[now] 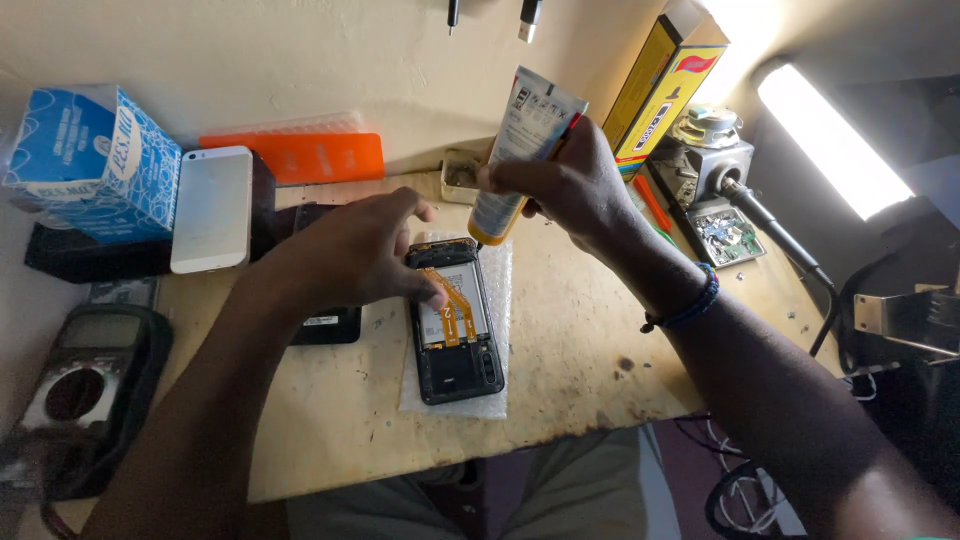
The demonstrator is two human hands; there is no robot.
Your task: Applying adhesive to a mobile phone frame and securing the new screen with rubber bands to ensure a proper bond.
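Phone [457, 325] opened on tabletop [580, 340] | left hand [350, 250] pins it, fingers flat | right hand [570, 185] grips glue tube [518, 150] | squeeze lightly, nozzle on edge

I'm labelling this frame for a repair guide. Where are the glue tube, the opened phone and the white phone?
glue tube [512, 160]: head view, middle of the tube body.
opened phone [462, 365]: head view, dark lower part of its back.
white phone [211, 208]: head view, centre of its back.

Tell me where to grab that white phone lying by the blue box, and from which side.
Grip the white phone across its two long edges, coming down from above. It lies flat, back up, on a dark block, so both edges are exposed; the blue box crowds its left edge, so pinch nearer the lower end.
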